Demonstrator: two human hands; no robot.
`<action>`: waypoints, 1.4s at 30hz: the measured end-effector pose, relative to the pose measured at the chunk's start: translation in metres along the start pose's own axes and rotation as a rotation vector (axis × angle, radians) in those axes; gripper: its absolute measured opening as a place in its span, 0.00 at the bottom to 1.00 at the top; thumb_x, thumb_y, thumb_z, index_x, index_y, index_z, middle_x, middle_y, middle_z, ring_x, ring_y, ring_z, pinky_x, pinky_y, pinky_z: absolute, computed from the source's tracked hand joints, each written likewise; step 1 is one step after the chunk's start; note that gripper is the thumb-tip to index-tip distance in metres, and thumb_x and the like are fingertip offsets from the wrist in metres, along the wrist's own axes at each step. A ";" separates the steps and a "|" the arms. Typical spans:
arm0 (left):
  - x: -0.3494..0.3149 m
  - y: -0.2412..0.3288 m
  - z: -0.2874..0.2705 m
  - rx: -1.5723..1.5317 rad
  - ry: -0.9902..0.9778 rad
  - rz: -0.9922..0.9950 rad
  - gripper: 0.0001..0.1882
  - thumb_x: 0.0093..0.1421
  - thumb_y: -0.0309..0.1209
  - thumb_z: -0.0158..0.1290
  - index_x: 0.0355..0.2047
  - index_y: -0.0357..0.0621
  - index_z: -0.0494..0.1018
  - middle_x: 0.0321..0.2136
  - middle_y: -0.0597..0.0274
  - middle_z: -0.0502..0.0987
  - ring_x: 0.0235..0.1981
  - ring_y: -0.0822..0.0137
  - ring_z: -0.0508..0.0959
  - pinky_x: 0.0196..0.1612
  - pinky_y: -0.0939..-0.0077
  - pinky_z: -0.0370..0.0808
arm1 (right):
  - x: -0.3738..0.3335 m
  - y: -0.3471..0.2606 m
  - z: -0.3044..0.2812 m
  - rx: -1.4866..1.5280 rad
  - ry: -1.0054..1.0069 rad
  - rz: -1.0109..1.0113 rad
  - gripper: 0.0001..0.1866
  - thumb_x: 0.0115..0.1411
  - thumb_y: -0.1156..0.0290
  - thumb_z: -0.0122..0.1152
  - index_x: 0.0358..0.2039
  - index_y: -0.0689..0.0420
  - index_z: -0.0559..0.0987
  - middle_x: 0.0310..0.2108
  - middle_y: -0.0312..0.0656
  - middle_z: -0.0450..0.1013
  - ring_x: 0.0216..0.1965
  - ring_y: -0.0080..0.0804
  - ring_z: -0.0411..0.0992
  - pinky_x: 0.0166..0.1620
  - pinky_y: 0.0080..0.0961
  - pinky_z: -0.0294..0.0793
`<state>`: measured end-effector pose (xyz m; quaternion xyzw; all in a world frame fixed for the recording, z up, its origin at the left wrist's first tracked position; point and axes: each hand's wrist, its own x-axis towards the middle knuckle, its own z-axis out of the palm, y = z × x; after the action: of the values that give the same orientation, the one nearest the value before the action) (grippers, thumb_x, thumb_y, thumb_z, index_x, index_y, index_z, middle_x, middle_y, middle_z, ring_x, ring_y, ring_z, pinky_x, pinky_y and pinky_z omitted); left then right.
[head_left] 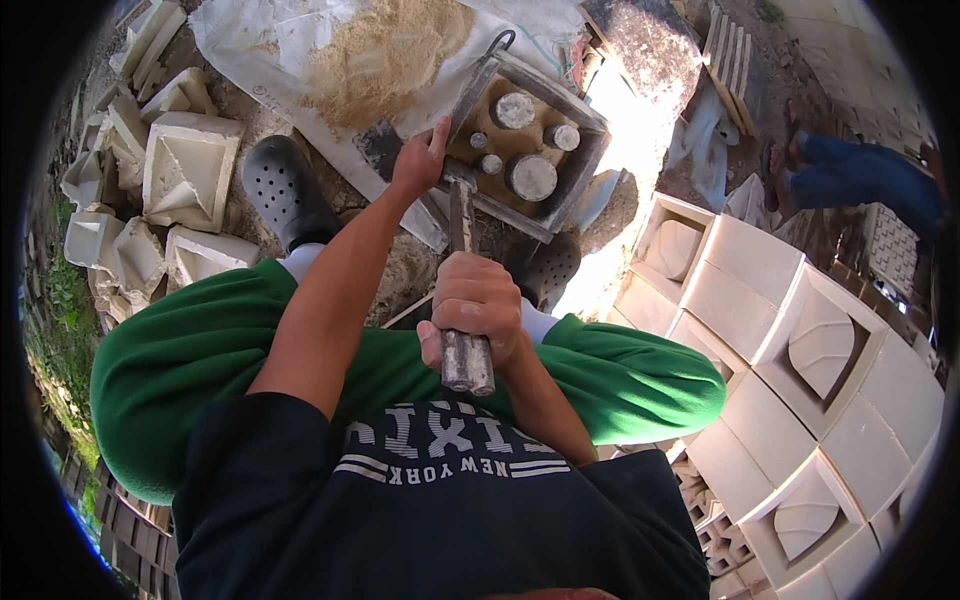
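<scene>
A square metal mould [528,140] with sandy fill and several round grey plugs lies on the ground in front of me. My left hand [420,158] rests on its near left rim, fingers curled over the edge. My right hand [478,305] is clenched around the handle of a grey metal tool [465,300], whose shaft runs up to the mould's near rim. My knees in green trousers sit under both arms, and my black clogs [285,190] stand beside the mould.
A heap of sand [385,50] lies on a white sack behind the mould. Pale cast blocks are stacked at the right [800,340] and piled at the left [190,170]. Another person's legs in blue [850,175] are at the far right.
</scene>
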<state>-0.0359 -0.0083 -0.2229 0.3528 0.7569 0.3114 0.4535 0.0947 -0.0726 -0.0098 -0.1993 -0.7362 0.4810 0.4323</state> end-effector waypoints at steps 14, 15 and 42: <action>0.001 -0.003 0.000 0.026 -0.057 -0.043 0.40 0.67 0.63 0.32 0.43 0.38 0.78 0.39 0.34 0.78 0.45 0.34 0.75 0.50 0.53 0.70 | 0.010 -0.015 -0.015 0.100 -0.004 0.008 0.11 0.38 0.81 0.65 0.18 0.55 0.71 0.15 0.36 0.64 0.17 0.36 0.64 0.22 0.30 0.61; 0.003 -0.002 0.000 -0.017 -0.044 -0.014 0.40 0.67 0.63 0.32 0.43 0.38 0.78 0.39 0.34 0.78 0.45 0.35 0.75 0.50 0.53 0.70 | 0.012 -0.002 -0.016 0.067 -0.012 0.019 0.12 0.37 0.81 0.65 0.18 0.54 0.71 0.15 0.36 0.64 0.16 0.35 0.63 0.21 0.30 0.61; -0.003 0.003 -0.001 0.001 -0.060 -0.072 0.41 0.66 0.64 0.33 0.39 0.35 0.78 0.37 0.35 0.78 0.43 0.36 0.75 0.49 0.53 0.70 | 0.037 0.001 -0.054 0.187 0.131 0.247 0.10 0.46 0.77 0.58 0.15 0.62 0.67 0.14 0.39 0.63 0.16 0.29 0.57 0.23 0.30 0.58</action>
<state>-0.0346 -0.0090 -0.2185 0.3346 0.7554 0.2836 0.4868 0.1193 -0.0169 0.0145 -0.2780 -0.6283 0.5828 0.4339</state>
